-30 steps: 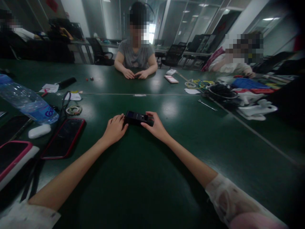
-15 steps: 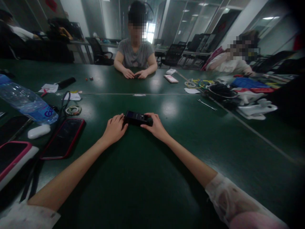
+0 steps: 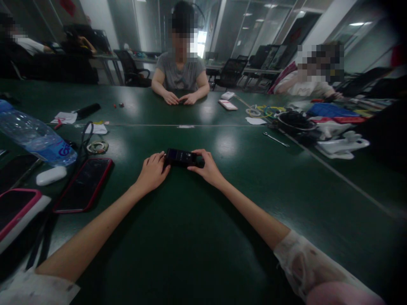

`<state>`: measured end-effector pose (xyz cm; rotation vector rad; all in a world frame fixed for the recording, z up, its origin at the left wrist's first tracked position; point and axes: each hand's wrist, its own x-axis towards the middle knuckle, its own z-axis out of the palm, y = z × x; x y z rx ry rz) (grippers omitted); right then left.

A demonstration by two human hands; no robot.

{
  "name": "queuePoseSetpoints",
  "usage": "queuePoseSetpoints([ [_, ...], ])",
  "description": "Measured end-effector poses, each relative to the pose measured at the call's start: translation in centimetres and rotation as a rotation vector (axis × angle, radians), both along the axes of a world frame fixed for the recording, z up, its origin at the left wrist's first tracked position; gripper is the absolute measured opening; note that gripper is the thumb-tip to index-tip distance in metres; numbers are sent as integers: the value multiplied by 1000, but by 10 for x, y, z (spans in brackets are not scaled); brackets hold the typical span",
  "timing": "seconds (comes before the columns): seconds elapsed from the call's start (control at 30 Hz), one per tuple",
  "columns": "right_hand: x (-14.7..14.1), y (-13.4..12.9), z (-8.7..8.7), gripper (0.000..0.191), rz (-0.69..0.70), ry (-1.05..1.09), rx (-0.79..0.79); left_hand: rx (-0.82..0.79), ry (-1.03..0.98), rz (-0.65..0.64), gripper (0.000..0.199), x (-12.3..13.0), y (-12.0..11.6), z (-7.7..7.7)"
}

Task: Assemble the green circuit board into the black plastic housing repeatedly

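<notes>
A small black handheld device (image 3: 180, 157) with a dark screen and some buttons lies lengthwise across the table in front of me. My left hand (image 3: 154, 170) closes on its left end, thumb at the near side and fingers behind. At the other end, my right hand (image 3: 207, 168) pinches it between thumb and fingers, so part of that end is hidden. The device rests on or just above the green tabletop (image 3: 184, 228); I cannot tell which.
To my left are a red-cased phone (image 3: 84, 185), a white case (image 3: 51, 175), a pink-edged phone (image 3: 19, 207) and a water bottle (image 3: 38, 137). A wrench (image 3: 276, 139), cables (image 3: 263, 111) and a white plastic part (image 3: 345, 146) lie right. A person (image 3: 181, 70) sits opposite.
</notes>
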<state>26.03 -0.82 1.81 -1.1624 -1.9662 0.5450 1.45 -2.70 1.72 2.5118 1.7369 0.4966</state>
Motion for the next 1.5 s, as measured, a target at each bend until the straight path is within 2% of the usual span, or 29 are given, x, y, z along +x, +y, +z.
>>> queuePoseSetpoints([
  [0.5,3,1,1,46,63,46,-1,-14,-22,-2,46,0,-1,3],
  [0.7,2,3,-2,48,152,176,-77,-23,-5,1,47,1,-1,3],
  [0.97,3,8,-8,50,182,269,-108,-13,-19,0,48,0,1,0],
  [1.5,4,7,-4,50,225,409,-250,-22,-43,-5,48,-1,1,-1],
])
